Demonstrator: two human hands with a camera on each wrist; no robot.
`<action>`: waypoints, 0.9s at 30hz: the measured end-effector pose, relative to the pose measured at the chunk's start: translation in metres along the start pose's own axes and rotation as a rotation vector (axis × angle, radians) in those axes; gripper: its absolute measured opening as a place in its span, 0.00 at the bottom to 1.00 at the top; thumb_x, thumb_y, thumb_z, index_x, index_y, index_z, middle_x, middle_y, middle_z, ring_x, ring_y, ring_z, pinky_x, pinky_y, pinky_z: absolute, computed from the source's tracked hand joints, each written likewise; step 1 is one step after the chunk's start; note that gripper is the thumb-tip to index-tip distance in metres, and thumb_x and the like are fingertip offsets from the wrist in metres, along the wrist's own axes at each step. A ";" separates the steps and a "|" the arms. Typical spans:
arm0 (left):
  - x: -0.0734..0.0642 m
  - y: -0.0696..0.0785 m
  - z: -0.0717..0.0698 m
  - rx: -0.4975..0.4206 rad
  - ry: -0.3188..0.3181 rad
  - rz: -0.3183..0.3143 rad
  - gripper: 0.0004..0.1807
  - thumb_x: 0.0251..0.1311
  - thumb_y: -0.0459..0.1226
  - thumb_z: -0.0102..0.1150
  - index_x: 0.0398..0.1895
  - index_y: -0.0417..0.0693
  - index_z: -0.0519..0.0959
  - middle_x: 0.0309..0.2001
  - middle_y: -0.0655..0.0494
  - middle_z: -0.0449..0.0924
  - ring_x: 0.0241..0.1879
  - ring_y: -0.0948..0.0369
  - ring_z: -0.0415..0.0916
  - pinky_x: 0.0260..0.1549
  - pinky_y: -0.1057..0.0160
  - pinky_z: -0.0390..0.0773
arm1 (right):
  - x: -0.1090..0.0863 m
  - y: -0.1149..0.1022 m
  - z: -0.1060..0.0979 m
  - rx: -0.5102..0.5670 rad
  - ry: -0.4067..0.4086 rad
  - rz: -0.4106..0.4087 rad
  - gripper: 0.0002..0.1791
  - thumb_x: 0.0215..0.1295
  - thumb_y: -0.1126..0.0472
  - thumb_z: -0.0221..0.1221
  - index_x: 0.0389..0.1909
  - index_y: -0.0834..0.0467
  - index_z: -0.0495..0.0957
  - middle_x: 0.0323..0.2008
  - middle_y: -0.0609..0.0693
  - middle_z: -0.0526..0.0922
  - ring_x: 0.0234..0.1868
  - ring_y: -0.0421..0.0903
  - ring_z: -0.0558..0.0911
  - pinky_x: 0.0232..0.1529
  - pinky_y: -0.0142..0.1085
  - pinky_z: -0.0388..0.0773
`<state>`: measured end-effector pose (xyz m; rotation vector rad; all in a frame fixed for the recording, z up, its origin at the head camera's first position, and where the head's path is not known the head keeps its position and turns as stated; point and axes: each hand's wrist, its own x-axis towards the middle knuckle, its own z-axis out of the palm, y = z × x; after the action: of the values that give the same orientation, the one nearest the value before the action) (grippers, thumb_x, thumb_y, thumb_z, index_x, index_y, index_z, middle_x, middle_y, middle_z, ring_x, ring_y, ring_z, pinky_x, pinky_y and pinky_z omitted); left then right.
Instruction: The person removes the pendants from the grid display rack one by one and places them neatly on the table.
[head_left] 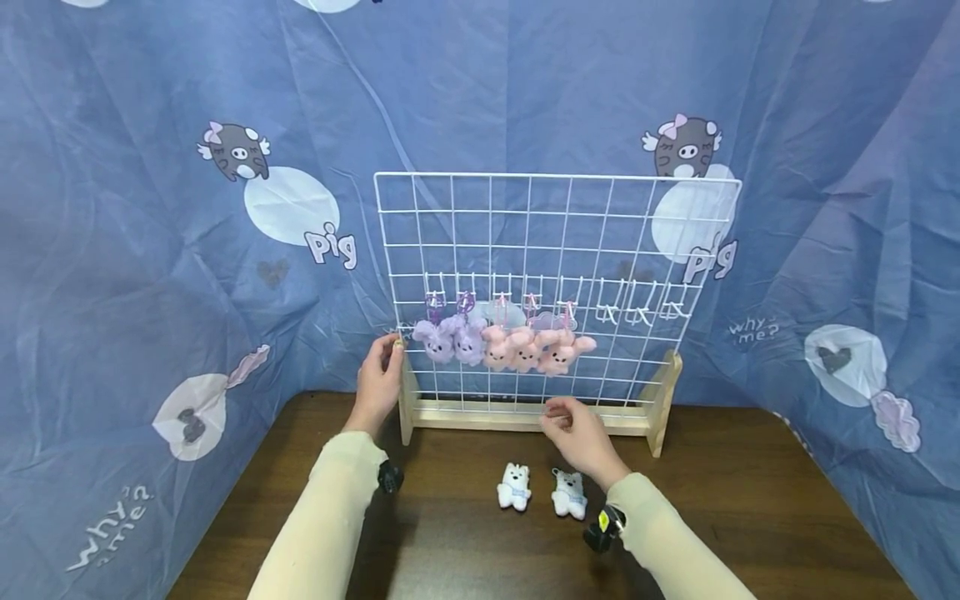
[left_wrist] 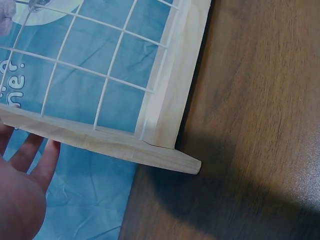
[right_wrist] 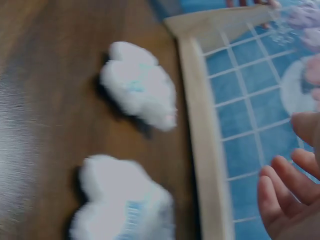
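Backdrop [head_left: 142, 333]: blue printed cloth, behind the rack.
Surface [head_left: 465, 550]: dark wood; carries the rack.
Rack [head_left: 480, 417]: white wire grid on a wooden stand, upright.
Left hand [head_left: 378, 379]: at 8 o'clock of the grid's centre, clamped on the left post [head_left: 408, 396]. Hold judged useful as a brace; it should stay firm without tipping the stand.
Right hand [head_left: 577, 433]: at 6 o'clock, before the base bar; thumb and fingers apart, loosely curved, nothing held.
Pink plush charms [head_left: 560, 357]: three, hung at 7 o'clock of the grid's centre, crowded together.
Purple plush charms [head_left: 439, 343]: two, hung at 8 o'clock, touching each other.
White bear charms [head_left: 514, 487]: two, lying on the surface, apart, at 8 and 6 o'clock from the right hand.
Bare hooks [head_left: 637, 317]: three, at 1 o'clock from the right hand.
Step in hand: judged to be hanging charms, with the bears outstanding.
Recommended method: pinch a bear by its top ring [head_left: 556, 472], visible on the right one; the left one's is unclear. Approach each hook from the front, pass the loop fully over the tip, then release gently.
Risk: a soft body may brush the neighbouring pink charm; a hard push may rock the grid.
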<state>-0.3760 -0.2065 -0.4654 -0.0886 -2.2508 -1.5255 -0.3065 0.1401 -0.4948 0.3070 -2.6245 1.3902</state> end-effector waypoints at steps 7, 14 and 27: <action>-0.001 0.004 -0.001 -0.025 0.005 0.009 0.19 0.82 0.40 0.48 0.68 0.39 0.73 0.63 0.39 0.81 0.63 0.46 0.77 0.64 0.47 0.73 | 0.016 -0.016 -0.037 0.118 0.160 0.033 0.32 0.74 0.56 0.65 0.72 0.64 0.68 0.64 0.64 0.81 0.59 0.60 0.83 0.57 0.54 0.81; -0.002 0.005 -0.003 -0.029 -0.007 0.004 0.20 0.83 0.40 0.48 0.68 0.39 0.73 0.64 0.40 0.81 0.64 0.47 0.77 0.65 0.49 0.72 | 0.027 -0.029 -0.055 0.211 0.196 0.033 0.36 0.75 0.54 0.65 0.76 0.63 0.65 0.65 0.60 0.79 0.62 0.58 0.81 0.58 0.52 0.81; -0.001 0.002 -0.001 -0.034 -0.003 0.005 0.19 0.82 0.40 0.49 0.67 0.39 0.74 0.63 0.41 0.81 0.63 0.49 0.77 0.63 0.50 0.73 | 0.036 -0.043 -0.059 0.339 0.237 0.023 0.27 0.73 0.60 0.66 0.66 0.67 0.74 0.61 0.64 0.81 0.62 0.56 0.79 0.61 0.35 0.76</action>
<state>-0.3741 -0.2068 -0.4634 -0.1063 -2.2259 -1.5625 -0.3282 0.1614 -0.4194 0.1399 -2.2077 1.7595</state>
